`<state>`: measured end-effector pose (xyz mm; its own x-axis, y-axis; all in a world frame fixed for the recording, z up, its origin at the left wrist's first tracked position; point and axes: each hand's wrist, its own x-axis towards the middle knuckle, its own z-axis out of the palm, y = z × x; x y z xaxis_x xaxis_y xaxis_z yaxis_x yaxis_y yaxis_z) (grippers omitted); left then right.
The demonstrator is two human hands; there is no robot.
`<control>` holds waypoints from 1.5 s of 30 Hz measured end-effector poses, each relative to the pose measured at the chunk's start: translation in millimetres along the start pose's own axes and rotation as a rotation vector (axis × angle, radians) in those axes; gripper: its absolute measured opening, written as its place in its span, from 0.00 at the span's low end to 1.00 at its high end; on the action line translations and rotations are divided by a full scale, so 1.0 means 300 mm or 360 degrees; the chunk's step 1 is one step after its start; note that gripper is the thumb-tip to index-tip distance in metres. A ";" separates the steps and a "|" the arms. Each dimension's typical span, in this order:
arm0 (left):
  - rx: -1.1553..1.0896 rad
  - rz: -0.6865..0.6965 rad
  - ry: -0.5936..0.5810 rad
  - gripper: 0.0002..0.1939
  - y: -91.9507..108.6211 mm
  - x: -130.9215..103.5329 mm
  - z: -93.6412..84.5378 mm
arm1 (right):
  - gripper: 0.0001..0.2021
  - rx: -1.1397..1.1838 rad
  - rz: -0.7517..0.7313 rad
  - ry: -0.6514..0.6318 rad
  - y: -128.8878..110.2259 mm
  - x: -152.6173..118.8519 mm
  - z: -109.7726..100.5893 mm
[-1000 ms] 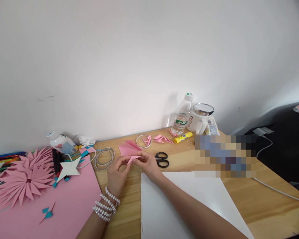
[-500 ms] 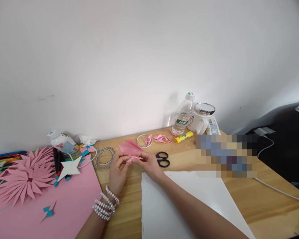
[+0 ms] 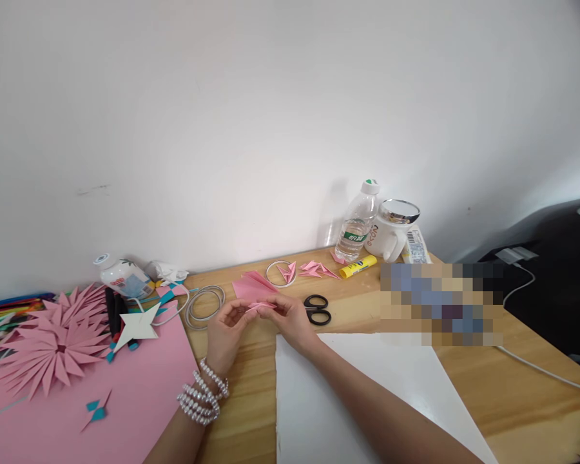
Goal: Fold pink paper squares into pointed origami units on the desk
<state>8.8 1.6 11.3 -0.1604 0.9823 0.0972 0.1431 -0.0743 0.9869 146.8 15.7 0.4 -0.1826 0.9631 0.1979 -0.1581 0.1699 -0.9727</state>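
Observation:
My left hand (image 3: pixel 227 328) pinches the left end of a small folded pink paper (image 3: pixel 260 305). At its other end, the fingers of my right hand (image 3: pixel 292 320) are closed on the same paper. Both hands are held together above the wooden table (image 3: pixel 251 386). Just behind them lies a pink paper sheet (image 3: pixel 252 285). Black-handled scissors (image 3: pixel 318 310) rest to the right of my right hand, their blades partly hidden by it. Folded pink pieces (image 3: pixel 314 269) lie farther back, one of them over a ring (image 3: pixel 269 273).
A white board (image 3: pixel 367 399) lies under my right forearm. Pink paper flowers (image 3: pixel 60 348) and a white paper star (image 3: pixel 140 325) are at left. At the back stand a water bottle (image 3: pixel 355 225) and mug (image 3: pixel 389 238), with a glue stick (image 3: pixel 358 267) before them.
My left hand and wrist have tilted slightly, and its fingertips have shifted on the pink paper. The whole view has moved a little. Both hands keep hold of the paper.

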 end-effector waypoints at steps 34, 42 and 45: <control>-0.0718 -0.0524 -0.0381 0.09 0.008 0.004 -0.015 | 0.08 -0.0363 -0.0354 0.0100 0.024 -0.013 -0.003; -0.0692 -0.0445 -0.0210 0.08 -0.003 0.017 -0.021 | 0.12 0.0231 -0.0004 0.0001 -0.020 -0.011 0.002; -0.0560 -0.0334 -0.0152 0.08 0.002 0.013 -0.015 | 0.13 0.0224 -0.0005 0.0009 -0.015 -0.012 0.006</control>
<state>4.0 4.8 12.9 -0.0570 0.9926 -0.1069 -0.2281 0.0913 0.9694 146.6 11.1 4.2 -0.1764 0.9638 0.1998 -0.2934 0.1422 -0.9454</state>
